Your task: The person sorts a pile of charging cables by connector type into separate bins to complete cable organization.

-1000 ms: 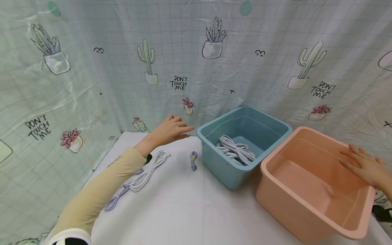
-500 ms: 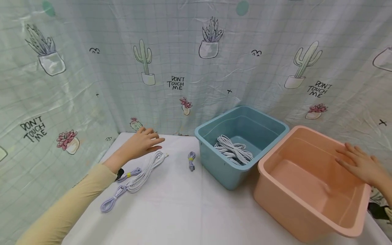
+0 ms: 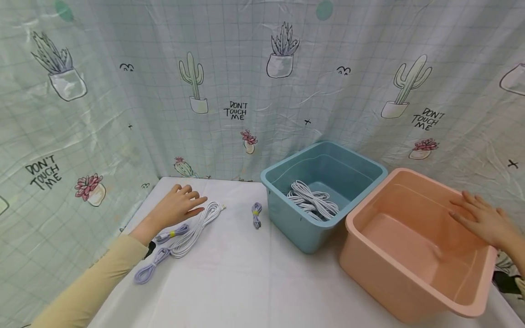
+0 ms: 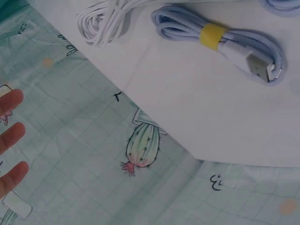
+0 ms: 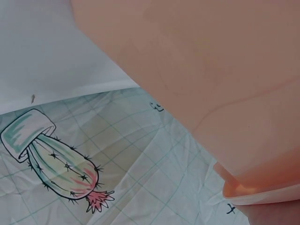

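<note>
My left hand [image 3: 176,207], fingers loosely bent and holding nothing, hovers above the cables at the table's left. In the left wrist view, three fingertips [image 4: 13,137] show at the left edge, apart from any cable. Nearest lies a purple USB cable [image 4: 185,27], coiled and bound with a yellow tie. Beside it are a coiled white cable [image 3: 193,237] and another purple cable [image 3: 148,269]. My right hand [image 3: 488,221] lies across the right rim of the orange bin [image 3: 381,278], its fingers stretched out inside. The right wrist view shows mostly the bin's wall.
A blue bin [image 3: 287,230] stands left of the orange one, with bundled white cables [image 3: 313,200] inside. A small purple cable [image 3: 256,215] with a yellow tie lies left of the blue bin. Patterned curtains [image 3: 229,82] enclose the table [image 3: 229,282] at back and sides.
My left hand has moved leftward and down, from beside the blue bin to over the cables at left. The right hand stays at the orange bin.
</note>
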### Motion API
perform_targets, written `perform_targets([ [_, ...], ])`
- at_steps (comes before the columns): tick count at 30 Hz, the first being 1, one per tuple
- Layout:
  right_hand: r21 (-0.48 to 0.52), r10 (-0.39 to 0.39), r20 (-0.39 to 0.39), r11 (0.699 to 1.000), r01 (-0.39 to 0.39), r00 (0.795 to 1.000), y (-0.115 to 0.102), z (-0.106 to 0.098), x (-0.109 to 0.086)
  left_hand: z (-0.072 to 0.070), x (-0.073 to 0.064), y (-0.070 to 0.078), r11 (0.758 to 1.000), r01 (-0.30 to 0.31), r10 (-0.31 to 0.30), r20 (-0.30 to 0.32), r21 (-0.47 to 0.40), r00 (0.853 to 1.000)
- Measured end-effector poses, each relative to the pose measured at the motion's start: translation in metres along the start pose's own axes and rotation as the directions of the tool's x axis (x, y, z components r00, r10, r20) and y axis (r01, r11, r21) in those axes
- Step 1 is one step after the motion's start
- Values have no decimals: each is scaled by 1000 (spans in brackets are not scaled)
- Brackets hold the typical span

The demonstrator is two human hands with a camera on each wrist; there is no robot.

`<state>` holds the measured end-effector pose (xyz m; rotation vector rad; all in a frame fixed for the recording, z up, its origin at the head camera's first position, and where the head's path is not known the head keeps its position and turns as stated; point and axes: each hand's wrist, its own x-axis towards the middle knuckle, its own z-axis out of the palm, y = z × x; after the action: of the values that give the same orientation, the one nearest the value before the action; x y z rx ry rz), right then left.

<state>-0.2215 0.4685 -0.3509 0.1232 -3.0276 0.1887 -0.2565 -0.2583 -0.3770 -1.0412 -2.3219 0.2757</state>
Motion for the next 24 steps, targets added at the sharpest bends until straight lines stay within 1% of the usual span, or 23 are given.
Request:
perform_targets([
  [5,4,-12,-10,1000,12,1000,0,0,-1,13,-11,5,999,5,-6,11,36,1000],
  [7,5,-15,-11,1000,15,1000,0,0,-1,19,-15,6,999,2,-3,6,46,1000],
  [9,6,-15,-10,1000,15,1000,0,-1,-1,25,-18,6,998,-6,7,-13,61,1000],
  [11,8,-15,-12,1000,15,1000,0,-1,-1,30,-21,7,998,-4,5,-11,64,1000],
  [14,12,-14,-18,1000,14,1000,1,0,-2,36,-24,10,998,14,-15,20,53,1000],
  [16,17,-20,-21,1000,20,1000,2,0,-2,38,-26,12,998,33,-36,62,44,997],
  [19,21,-31,-20,999,31,999,2,0,-2,41,-28,15,998,45,-49,100,44,994],
  [24,16,-36,-20,999,36,999,2,1,-1,44,-29,17,998,50,-54,134,34,989],
])
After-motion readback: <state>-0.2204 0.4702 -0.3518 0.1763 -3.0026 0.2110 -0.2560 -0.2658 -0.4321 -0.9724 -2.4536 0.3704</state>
